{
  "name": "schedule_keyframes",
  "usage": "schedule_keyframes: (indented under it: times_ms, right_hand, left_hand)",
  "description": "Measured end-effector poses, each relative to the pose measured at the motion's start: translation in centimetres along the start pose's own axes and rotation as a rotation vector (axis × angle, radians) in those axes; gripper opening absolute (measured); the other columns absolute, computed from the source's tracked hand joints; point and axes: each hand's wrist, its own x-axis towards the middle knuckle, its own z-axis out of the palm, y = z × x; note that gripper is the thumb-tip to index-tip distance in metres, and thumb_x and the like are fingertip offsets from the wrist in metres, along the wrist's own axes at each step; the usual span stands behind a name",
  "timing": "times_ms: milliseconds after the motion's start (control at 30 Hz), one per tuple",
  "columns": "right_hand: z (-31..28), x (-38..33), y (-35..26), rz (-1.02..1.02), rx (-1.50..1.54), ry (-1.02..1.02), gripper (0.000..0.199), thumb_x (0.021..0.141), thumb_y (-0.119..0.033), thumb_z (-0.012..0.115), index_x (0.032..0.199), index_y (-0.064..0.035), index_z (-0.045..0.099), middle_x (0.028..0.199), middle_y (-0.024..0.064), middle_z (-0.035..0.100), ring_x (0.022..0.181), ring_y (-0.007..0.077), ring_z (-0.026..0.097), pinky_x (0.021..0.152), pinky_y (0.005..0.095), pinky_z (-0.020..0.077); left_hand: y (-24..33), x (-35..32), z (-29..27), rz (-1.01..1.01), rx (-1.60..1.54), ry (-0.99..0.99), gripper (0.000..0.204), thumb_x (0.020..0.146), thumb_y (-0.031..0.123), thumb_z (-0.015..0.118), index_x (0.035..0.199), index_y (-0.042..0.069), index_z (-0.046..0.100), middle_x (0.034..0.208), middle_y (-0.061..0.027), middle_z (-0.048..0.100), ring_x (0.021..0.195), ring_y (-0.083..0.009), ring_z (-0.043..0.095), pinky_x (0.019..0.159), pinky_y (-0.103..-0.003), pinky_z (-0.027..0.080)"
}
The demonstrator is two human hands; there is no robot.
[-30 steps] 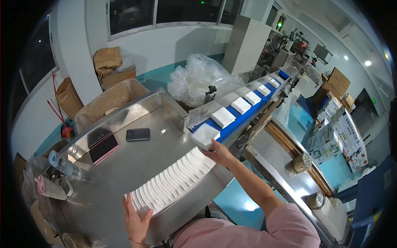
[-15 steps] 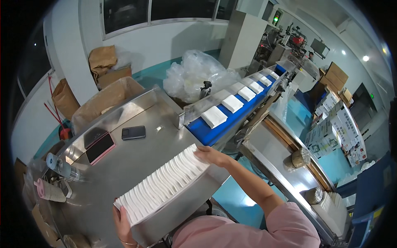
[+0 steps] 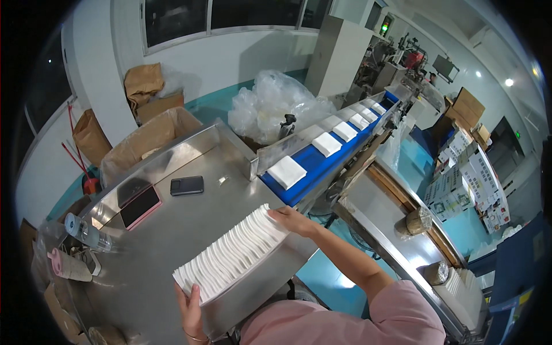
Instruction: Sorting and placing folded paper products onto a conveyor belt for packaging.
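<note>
A long row of folded white sheets (image 3: 230,250), packed on edge, runs slantwise along the near side of the steel table. My left hand (image 3: 192,310) presses on its lower left end, thumb on top at the near edge. At the far right end my right hand (image 3: 292,221) is closed on the last sheets. The row is held between both hands. Beyond my right hand, white folded stacks (image 3: 287,172) lie spaced out on a blue conveyor belt (image 3: 310,167).
On the steel table (image 3: 155,247) lie a pink-edged phone (image 3: 140,207) and a dark phone (image 3: 187,185). A clear bottle (image 3: 86,232) and a pink-lidded cup (image 3: 69,265) stand at the left. A steel side table (image 3: 397,236) holding wrapped rolls is at the right.
My left hand has moved right, pushing its end of the row inward, so the row is shorter. The nearest stack on the belt has come closer to the table.
</note>
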Motion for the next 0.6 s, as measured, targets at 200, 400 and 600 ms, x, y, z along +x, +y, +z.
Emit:
schedule_keyframes:
  times_ms: [200, 400, 600]
  right_hand:
    - [-2.6, 2.6, 4.7, -0.12, -0.083, 0.003, 0.054, 0.09, -0.032, 0.05, 0.129, 0.0045, 0.037, 0.117, 0.0086, 0.052, 0.103, 0.0149, 0.05, 0.088, 0.0274, 0.0406]
    - [-1.3, 1.6, 4.0, -0.128, 0.4, 0.146, 0.066, 0.087, -0.034, 0.056, 0.133, 0.0035, 0.027, 0.122, 0.0131, 0.048, 0.107, 0.0191, 0.05, 0.088, 0.0266, 0.0405]
    - [-0.3, 0.6, 2.1, -0.132, 0.037, 0.041, 0.046, 0.088, -0.03, 0.056, 0.123, -0.0006, 0.047, 0.1, 0.001, 0.055, 0.089, 0.0084, 0.046, 0.077, 0.024, 0.0393]
  left_hand:
    - [1.4, -0.2, 0.9, 0.007, 0.019, 0.011, 0.063, 0.086, 0.008, 0.053, 0.138, -0.003, 0.019, 0.136, -0.0117, 0.034, 0.123, -0.0206, 0.034, 0.103, -0.031, 0.024]
    - [1.2, -0.2, 1.3, 0.136, 0.182, -0.005, 0.058, 0.087, 0.009, 0.052, 0.136, -0.003, 0.024, 0.135, -0.0123, 0.036, 0.124, -0.0201, 0.033, 0.104, -0.03, 0.023]
    - [2.5, -0.1, 3.1, 0.109, 0.176, -0.081, 0.064, 0.085, 0.007, 0.054, 0.137, -0.005, 0.018, 0.137, -0.0156, 0.032, 0.125, -0.0224, 0.032, 0.104, -0.032, 0.022]
